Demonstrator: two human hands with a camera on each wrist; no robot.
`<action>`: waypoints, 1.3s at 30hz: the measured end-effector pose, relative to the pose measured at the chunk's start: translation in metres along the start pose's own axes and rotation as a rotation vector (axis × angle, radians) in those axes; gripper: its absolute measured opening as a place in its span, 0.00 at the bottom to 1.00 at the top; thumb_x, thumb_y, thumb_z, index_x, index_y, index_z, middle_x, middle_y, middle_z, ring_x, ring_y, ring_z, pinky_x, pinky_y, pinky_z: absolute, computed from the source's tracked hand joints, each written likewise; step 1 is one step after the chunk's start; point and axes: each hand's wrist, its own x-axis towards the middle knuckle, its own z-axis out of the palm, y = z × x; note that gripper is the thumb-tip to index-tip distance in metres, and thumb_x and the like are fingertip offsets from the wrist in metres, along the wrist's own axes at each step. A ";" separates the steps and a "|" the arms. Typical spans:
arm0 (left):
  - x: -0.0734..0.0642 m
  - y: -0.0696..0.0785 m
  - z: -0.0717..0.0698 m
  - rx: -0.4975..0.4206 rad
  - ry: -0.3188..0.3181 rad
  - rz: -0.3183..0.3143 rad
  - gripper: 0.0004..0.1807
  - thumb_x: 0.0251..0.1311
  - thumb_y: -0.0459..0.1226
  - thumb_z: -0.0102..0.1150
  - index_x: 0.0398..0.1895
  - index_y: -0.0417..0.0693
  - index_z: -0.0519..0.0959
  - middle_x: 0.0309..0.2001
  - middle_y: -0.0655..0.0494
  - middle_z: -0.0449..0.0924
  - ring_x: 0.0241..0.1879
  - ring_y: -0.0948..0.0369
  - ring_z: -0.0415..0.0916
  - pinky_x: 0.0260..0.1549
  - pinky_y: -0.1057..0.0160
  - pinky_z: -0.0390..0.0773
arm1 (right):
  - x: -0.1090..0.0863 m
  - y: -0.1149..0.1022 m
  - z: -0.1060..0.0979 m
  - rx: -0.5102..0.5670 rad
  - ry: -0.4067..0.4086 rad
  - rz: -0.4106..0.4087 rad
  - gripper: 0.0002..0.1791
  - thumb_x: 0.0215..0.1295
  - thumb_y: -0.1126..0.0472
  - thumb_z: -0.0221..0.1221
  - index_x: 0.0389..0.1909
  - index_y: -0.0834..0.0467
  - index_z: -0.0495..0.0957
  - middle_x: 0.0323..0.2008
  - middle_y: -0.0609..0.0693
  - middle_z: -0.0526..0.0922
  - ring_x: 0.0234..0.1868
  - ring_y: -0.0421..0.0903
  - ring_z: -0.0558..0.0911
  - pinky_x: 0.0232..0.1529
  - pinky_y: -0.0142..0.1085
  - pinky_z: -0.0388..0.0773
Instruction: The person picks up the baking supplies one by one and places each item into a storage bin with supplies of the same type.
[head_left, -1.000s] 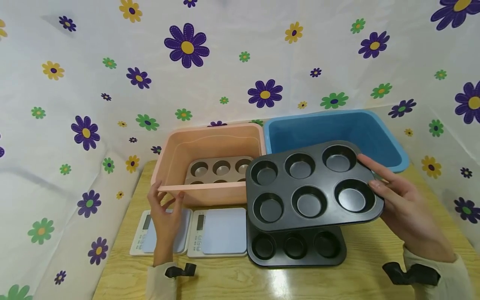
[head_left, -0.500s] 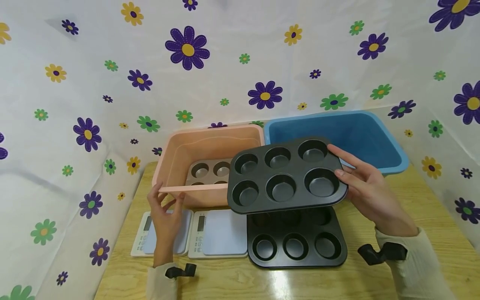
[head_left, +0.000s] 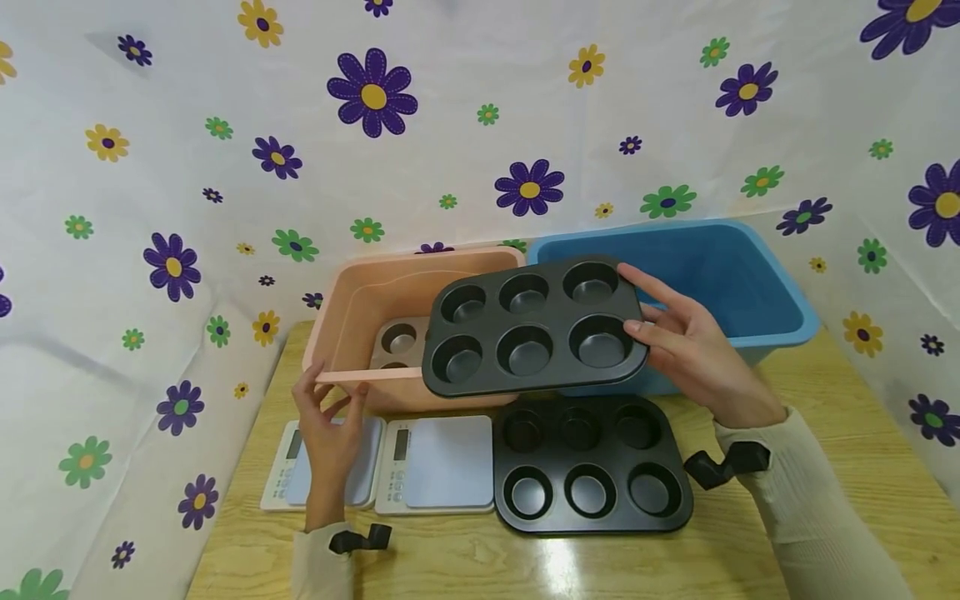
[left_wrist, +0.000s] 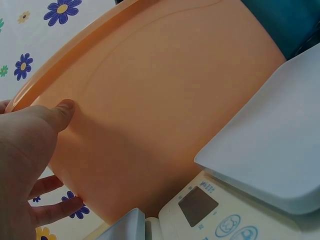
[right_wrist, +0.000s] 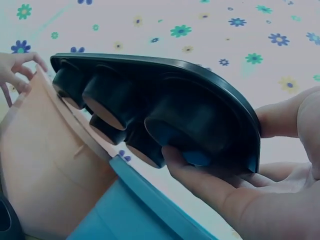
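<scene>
In the head view my right hand [head_left: 686,346] grips the right end of a black muffin tin [head_left: 525,325], thumb on top and fingers beneath. The tin is raised and tilted, overlapping the pink bin [head_left: 420,392] and the edge of the blue bin. Its cup undersides show in the right wrist view, where a fingertip lies against one cup [right_wrist: 185,122]. My left hand [head_left: 330,433] pinches the pink bin's front left rim, the thumb [left_wrist: 62,112] pressed on its outer wall. Inside that bin lies a tan muffin tin [head_left: 397,337], partly hidden by the black one.
A second black muffin tin [head_left: 592,467] lies on the wooden table [head_left: 435,554]. To its left are two white kitchen scales, one [head_left: 450,462] beside it and another [head_left: 296,467] partly behind my left hand. The blue bin [head_left: 780,292] stands right of the pink one.
My right hand has carried the black muffin tin left and slightly up, from before the blue bin to over the pink bin's right part. The left hand keeps its place on the rim.
</scene>
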 end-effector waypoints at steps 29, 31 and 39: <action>0.000 -0.002 0.000 -0.002 0.015 -0.007 0.42 0.66 0.28 0.74 0.80 0.48 0.63 0.78 0.44 0.67 0.68 0.42 0.77 0.56 0.76 0.83 | 0.095 0.017 0.031 0.030 0.028 0.164 0.43 0.83 0.72 0.52 0.91 0.45 0.49 0.67 0.53 0.81 0.50 0.43 0.92 0.51 0.37 0.92; 0.000 -0.001 -0.001 -0.006 0.016 -0.011 0.42 0.66 0.28 0.74 0.80 0.48 0.63 0.79 0.44 0.67 0.67 0.42 0.77 0.56 0.76 0.83 | 0.099 0.020 0.035 0.027 0.033 0.188 0.43 0.83 0.72 0.52 0.91 0.44 0.49 0.72 0.59 0.77 0.50 0.42 0.91 0.50 0.36 0.91; 0.000 -0.001 0.000 0.011 0.008 -0.011 0.42 0.67 0.29 0.73 0.80 0.49 0.63 0.79 0.44 0.67 0.68 0.40 0.77 0.56 0.78 0.81 | 0.114 0.028 0.050 -0.018 0.029 0.205 0.45 0.83 0.71 0.52 0.91 0.45 0.44 0.82 0.70 0.65 0.50 0.42 0.91 0.49 0.37 0.92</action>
